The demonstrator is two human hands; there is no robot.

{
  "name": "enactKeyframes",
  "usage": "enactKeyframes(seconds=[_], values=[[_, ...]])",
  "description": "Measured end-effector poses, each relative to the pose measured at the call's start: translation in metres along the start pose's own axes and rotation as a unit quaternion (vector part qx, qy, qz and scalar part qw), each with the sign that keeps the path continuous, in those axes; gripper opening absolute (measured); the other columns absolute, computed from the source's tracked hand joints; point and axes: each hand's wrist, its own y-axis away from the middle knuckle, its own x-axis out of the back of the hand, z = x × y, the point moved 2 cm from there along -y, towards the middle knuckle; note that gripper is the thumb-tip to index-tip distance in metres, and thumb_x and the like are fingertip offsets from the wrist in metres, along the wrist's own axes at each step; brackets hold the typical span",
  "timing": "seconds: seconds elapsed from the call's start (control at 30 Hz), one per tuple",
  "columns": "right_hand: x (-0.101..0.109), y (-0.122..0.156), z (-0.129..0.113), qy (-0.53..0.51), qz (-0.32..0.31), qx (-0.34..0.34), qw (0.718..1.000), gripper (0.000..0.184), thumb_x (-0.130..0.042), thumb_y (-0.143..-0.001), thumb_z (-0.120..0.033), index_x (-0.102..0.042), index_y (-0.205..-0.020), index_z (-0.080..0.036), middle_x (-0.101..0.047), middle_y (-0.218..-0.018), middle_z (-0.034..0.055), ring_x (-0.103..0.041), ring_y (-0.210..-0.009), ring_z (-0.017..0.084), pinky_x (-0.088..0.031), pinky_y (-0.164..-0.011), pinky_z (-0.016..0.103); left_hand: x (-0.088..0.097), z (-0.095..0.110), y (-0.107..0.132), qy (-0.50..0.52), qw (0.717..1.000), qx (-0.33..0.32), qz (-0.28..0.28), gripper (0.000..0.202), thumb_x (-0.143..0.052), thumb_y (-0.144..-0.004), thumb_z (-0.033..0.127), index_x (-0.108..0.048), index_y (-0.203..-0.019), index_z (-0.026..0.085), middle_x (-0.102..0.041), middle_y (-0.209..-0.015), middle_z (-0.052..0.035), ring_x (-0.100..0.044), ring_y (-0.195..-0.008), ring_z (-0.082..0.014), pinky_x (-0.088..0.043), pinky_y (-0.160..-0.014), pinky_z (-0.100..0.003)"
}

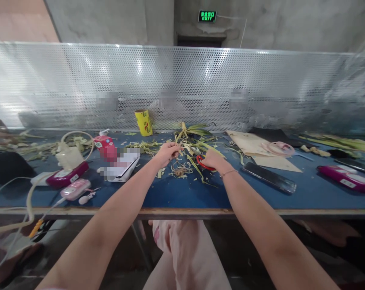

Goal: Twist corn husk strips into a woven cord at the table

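Observation:
Over the middle of the blue table, my left hand [169, 152] is closed in a pinch on thin, pale plant strands. My right hand [213, 159] grips red-handled scissors [204, 163], whose blades are largely hidden among plant bits. Below and between the hands lies a small pile of brown, stringy roots [181, 171]. Long green leaves and stalks [202, 175] spread around the scissors. Just beyond the hands sits a plant clump [184, 129] with a pale base and green leaves.
A yellow roll [144, 123] stands near the perforated metal screen [182, 84]. To the left are a propped phone [123, 165], a red carton [105, 147] and a purple box [67, 175] with cables. Rightward lie a dark phone [270, 177] and cardboard [245, 141].

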Motion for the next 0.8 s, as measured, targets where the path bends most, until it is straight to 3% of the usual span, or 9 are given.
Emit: enactKeyframes(seconds=[0.07,0.23,0.47,0.53,0.63,0.67,0.7,0.73,0.8], values=[[0.005,0.003,0.001,-0.012,0.007,-0.001,1.000,0.025,-0.057,-0.069,-0.033,-0.058,-0.083,-0.012,-0.061,-0.069,0.0144,-0.059,-0.064,0.024,-0.041,-0.055,0.033,0.000,0.000,0.001,-0.004,1.000,-0.001,0.001,0.008,-0.058,-0.067,0.014,-0.052,-0.062,0.013,-0.051,-0.053,0.0006,-0.038,-0.039,-0.0021,-0.021,-0.037,-0.016],[0.015,0.007,0.001,-0.107,0.105,0.036,0.988,0.054,-0.054,-0.070,-0.056,-0.042,-0.105,-0.018,-0.062,-0.076,0.0090,-0.058,-0.067,0.022,-0.041,-0.059,0.030,0.005,0.004,0.000,0.023,0.999,-0.015,0.026,0.007,-0.060,-0.065,0.016,-0.054,-0.062,0.012,-0.039,-0.043,0.0045,-0.034,-0.037,-0.0024,-0.016,-0.036,-0.015],[0.014,0.012,-0.011,-0.273,0.087,0.081,0.955,0.055,-0.061,-0.063,-0.060,-0.036,-0.098,-0.025,-0.047,-0.055,-0.0062,-0.047,-0.050,0.015,-0.038,-0.056,0.028,0.024,0.003,-0.007,0.064,0.993,-0.040,0.086,0.011,-0.061,-0.064,0.021,-0.059,-0.068,0.011,-0.037,-0.046,0.0041,-0.032,-0.039,-0.0020,-0.011,-0.035,-0.016],[0.015,0.015,-0.013,-0.387,0.044,0.080,0.917,0.052,-0.057,-0.063,-0.065,-0.037,-0.089,-0.025,-0.044,-0.054,-0.0061,-0.045,-0.049,0.015,-0.040,-0.054,0.029,0.025,0.002,-0.008,0.064,0.993,-0.044,0.089,0.011,-0.061,-0.065,0.022,-0.059,-0.067,0.011,-0.037,-0.047,0.0040,-0.033,-0.040,-0.0021,-0.013,-0.035,-0.015],[0.020,0.020,-0.017,-0.593,-0.054,0.136,0.792,0.053,-0.034,-0.069,-0.076,-0.036,-0.076,-0.024,-0.044,-0.057,-0.0018,-0.046,-0.050,0.015,-0.042,-0.051,0.031,0.025,0.000,-0.008,0.063,0.994,-0.048,0.077,0.011,-0.062,-0.065,0.022,-0.059,-0.067,0.012,-0.039,-0.048,0.0034,-0.034,-0.041,-0.0022,-0.015,-0.036,-0.015],[0.022,0.020,-0.017,-0.618,-0.062,0.159,0.768,0.054,-0.029,-0.070,-0.076,-0.035,-0.073,-0.023,-0.043,-0.057,-0.0009,-0.046,-0.050,0.015,-0.043,-0.051,0.032,0.024,0.000,-0.007,0.062,0.994,-0.047,0.071,0.011,-0.062,-0.065,0.023,-0.059,-0.067,0.012,-0.039,-0.049,0.0031,-0.034,-0.041,-0.0022,-0.014,-0.036,-0.015],[0.024,0.020,-0.016,-0.618,-0.056,0.169,0.766,0.054,-0.026,-0.071,-0.076,-0.034,-0.070,-0.023,-0.042,-0.056,-0.0007,-0.045,-0.049,0.015,-0.043,-0.051,0.032,0.023,0.000,-0.007,0.059,0.995,-0.046,0.066,0.012,-0.061,-0.066,0.023,-0.060,-0.068,0.012,-0.040,-0.049,0.0029,-0.034,-0.041,-0.0022,-0.014,-0.035,-0.015],[0.025,0.019,-0.014,-0.594,-0.046,0.163,0.787,0.053,-0.026,-0.072,-0.076,-0.033,-0.069,-0.023,-0.040,-0.055,-0.0011,-0.043,-0.048,0.014,-0.042,-0.050,0.031,0.022,0.000,-0.007,0.055,0.996,-0.043,0.063,0.012,-0.061,-0.066,0.023,-0.060,-0.068,0.011,-0.040,-0.049,0.0028,-0.034,-0.041,-0.0022,-0.013,-0.035,-0.015],[0.025,0.015,-0.008,-0.502,0.007,0.124,0.856,0.050,-0.030,-0.074,-0.073,-0.033,-0.070,-0.024,-0.037,-0.050,-0.0032,-0.038,-0.043,0.014,-0.039,-0.046,0.029,0.020,0.001,-0.006,0.047,0.996,-0.033,0.062,0.012,-0.061,-0.066,0.022,-0.060,-0.069,0.011,-0.039,-0.049,0.0031,-0.033,-0.040,-0.0021,-0.010,-0.035,-0.016]])
